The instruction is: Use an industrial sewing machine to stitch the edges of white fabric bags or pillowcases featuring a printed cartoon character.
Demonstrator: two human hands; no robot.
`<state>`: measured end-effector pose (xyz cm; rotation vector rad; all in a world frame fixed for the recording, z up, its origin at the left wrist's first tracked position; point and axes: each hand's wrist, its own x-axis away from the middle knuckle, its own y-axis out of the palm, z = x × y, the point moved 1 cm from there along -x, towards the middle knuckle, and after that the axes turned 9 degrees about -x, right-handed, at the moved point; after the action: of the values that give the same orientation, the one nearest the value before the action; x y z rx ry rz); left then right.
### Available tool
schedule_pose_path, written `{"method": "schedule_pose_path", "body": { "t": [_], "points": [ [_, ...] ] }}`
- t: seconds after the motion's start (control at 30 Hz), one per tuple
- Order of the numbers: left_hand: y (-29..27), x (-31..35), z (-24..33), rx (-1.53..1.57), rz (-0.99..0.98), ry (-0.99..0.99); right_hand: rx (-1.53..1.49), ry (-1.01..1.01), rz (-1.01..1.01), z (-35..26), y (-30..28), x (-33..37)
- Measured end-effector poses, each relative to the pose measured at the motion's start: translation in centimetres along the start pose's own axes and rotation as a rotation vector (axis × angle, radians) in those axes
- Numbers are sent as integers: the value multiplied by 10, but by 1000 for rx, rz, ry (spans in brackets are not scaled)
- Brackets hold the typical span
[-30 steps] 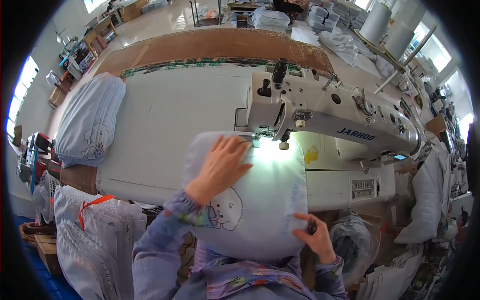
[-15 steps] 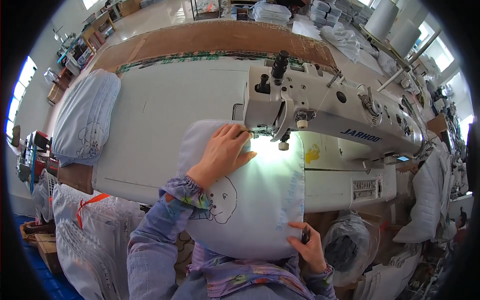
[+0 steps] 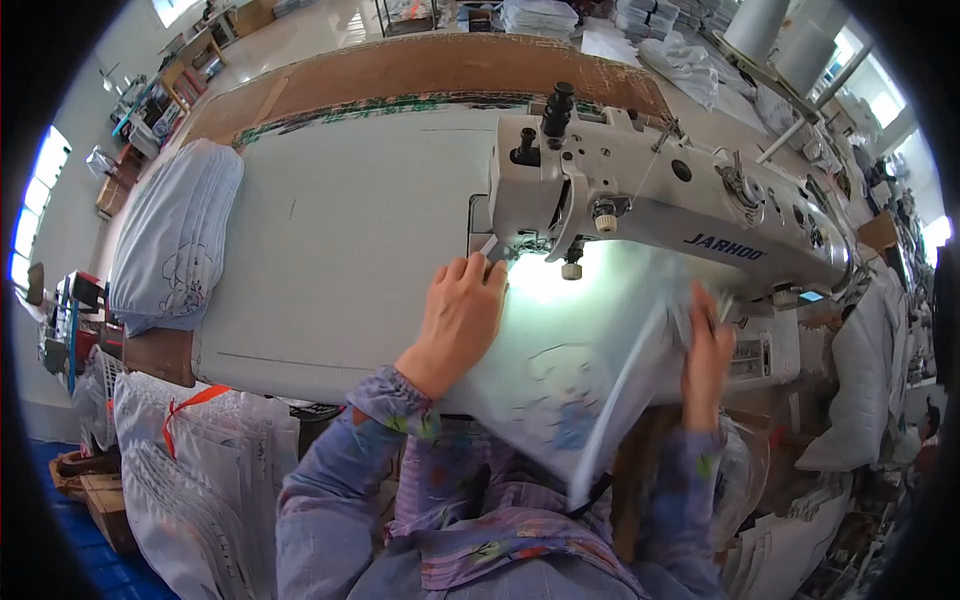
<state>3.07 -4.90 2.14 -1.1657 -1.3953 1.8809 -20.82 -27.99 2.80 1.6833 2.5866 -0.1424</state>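
A white fabric panel (image 3: 560, 350) with a printed drawing runs from under the lit needle area of a sewing machine (image 3: 640, 200) down toward my lap. My left hand (image 3: 462, 325) is closed at the panel's upper left edge, fingertips beside the presser foot (image 3: 532, 246). On the right, my right hand (image 3: 706, 355), smeared by motion, grips the panel's raised, folded side. Blur hides whether anything else is in that hand. The panel's lower part hangs bent over the table's front edge.
Printed panels lie in a stack (image 3: 180, 235) at the table's left end. Below it hang more white pieces (image 3: 185, 480) with an orange strip (image 3: 180, 410). A plastic-wrapped bundle (image 3: 740, 470) stands at lower right, and thread cones (image 3: 755, 30) at upper right.
My right hand has moved up and right, lifting and folding the panel's side. The panel has turned under the machine. My left hand has shifted slightly right and down, staying near the presser foot.
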Motion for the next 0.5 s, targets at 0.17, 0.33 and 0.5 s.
{"method": "schedule_pose_path", "body": {
  "t": [0.17, 0.33, 0.5],
  "points": [
    [6, 9, 3, 190, 32, 49, 1147, -635, -293, 22, 81, -71],
    [-1, 12, -36, 363, 209, -108, 822, -720, -364, -33, 105, -4],
    [1, 6, -39, 357, 77, -40, 598, -443, -728, -28, 119, 25]
  ]
}}
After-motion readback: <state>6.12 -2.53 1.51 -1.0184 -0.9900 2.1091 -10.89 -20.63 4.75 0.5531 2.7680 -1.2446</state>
